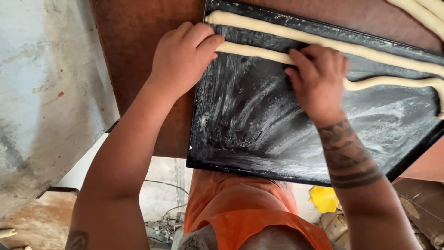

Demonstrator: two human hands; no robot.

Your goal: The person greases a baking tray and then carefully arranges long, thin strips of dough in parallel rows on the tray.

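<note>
Both hands pressed a thin dough rope onto a greased black baking tray.

The dough rope [259, 52], pale, smooth and round, lay second from the tray's far edge, parallel to another dough rope [286, 31] above it. Left hand [182, 58] curled over its left end, fingers bent down on it, not pinching. Right hand [319, 76] lay flat-fingered on its middle, pressing rather than gripping. The tray [245, 134] was flat, dark metal, smeared with whitish grease streaks, resting on a rusty-brown table [134, 55]. More dough ropes [423, 11] lay beyond the tray's corner.
</note>
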